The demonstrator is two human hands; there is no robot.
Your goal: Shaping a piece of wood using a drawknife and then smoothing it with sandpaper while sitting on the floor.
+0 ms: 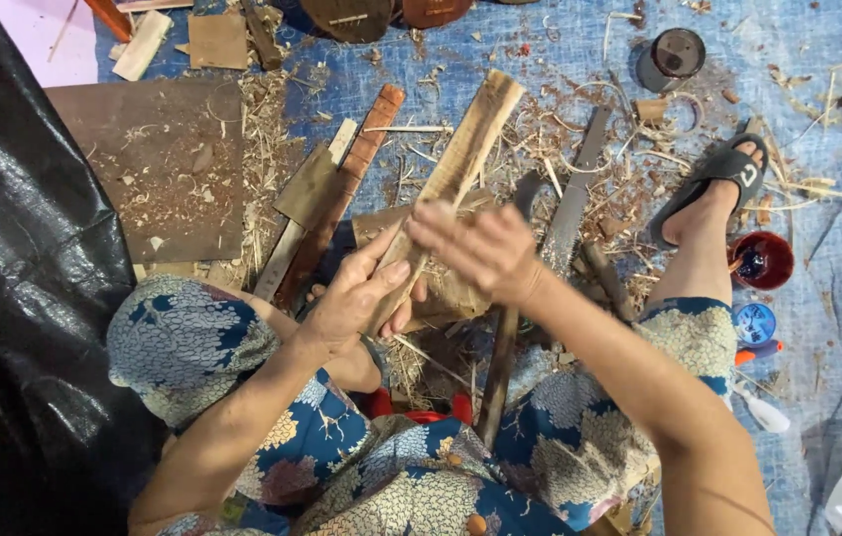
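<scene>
Blue tarp [580,60] littered with wood shavings [560,139], left hand [356,298] clamped round the lower end of a pale wooden slat [465,149] angled up-right over the lap, right hand [480,248] blurred on its middle, grip unclear, shaping looks partway, slat surface rough.

Floor woodworking spot: shavings [272,129], wood slats [341,189], blue tarp [818,258].

Bright, even light; moving right hand [480,248] blurred.

Wood strips [341,189], shavings [629,159] crowding the tarp [818,258] around hands [421,268].
</scene>
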